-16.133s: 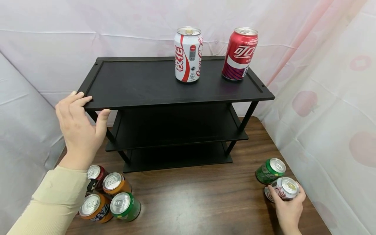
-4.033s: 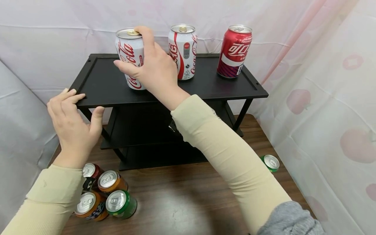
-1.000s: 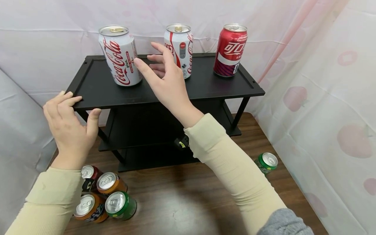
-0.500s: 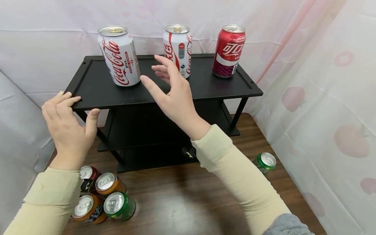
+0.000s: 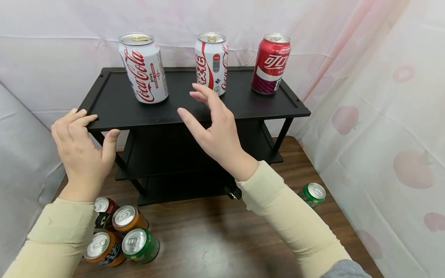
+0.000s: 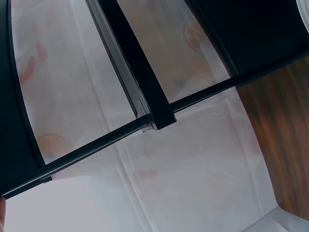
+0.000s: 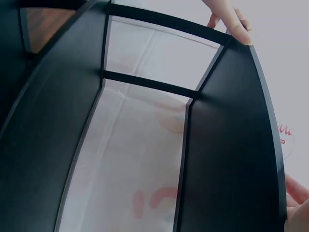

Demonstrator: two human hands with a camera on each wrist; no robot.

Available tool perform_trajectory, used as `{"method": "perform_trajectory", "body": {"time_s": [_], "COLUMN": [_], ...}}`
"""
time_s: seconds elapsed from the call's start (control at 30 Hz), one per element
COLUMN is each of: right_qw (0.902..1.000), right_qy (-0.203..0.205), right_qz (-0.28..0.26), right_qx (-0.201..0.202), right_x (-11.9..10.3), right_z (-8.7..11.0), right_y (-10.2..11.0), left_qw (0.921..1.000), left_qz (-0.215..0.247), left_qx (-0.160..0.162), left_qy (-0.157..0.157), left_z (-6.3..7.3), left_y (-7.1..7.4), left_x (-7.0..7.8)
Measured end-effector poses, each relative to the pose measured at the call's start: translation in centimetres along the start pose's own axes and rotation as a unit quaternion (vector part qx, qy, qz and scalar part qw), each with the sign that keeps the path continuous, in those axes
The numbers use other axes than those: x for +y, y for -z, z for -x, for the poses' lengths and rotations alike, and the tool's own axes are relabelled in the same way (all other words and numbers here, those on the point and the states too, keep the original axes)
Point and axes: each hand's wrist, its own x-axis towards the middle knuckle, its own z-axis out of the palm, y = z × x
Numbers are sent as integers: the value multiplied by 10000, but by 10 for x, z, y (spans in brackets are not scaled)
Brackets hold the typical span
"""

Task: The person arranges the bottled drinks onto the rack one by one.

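My left hand (image 5: 81, 154) holds the front left corner of the black three-tier shelf (image 5: 114, 92), fingers over the top board and thumb at its front edge. In the right wrist view that left hand (image 6: 2, 212) thumb presses near the corner. Just in front of the top board, my right hand (image 5: 220, 133) is raised with fingers spread and nothing in it. Upright on the top board stand a white Coca-Cola Plus can (image 5: 144, 71) at left, a second white Coca-Cola can (image 5: 210, 61) in the middle, and a red cola can (image 5: 271, 65) at right.
On the wooden table (image 5: 194, 239), several cans cluster at lower left: a dark red can (image 5: 106, 206), two orange cans (image 5: 130, 219) and a green can (image 5: 141, 245). Another green can (image 5: 312, 195) stands at right. Pale curtains (image 5: 368, 154) hang behind and beside the shelf.
The right hand carried the white Coca-Cola Plus can from the table at right to the top board's left and let go. It has since drawn back toward me. The left hand stays put.
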Motion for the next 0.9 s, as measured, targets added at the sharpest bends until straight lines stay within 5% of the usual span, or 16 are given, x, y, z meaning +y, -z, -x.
{"method": "perform_trajectory", "body": {"time_s": [0.53, 0.9], "right_qw": [9969, 9946], "right_qy": [725, 851], "right_qz": [-5, -373], "right_qx": [302, 460], "right_x": [9, 19], "right_z": [42, 77], "right_y": [18, 31], "left_qw": [9999, 10000], "left_qz": [-51, -47], "left_qx": [-96, 7], "left_qy": [-6, -7], "left_z": [1, 0], "left_y": [0, -1], "left_x": [-1, 0]}}
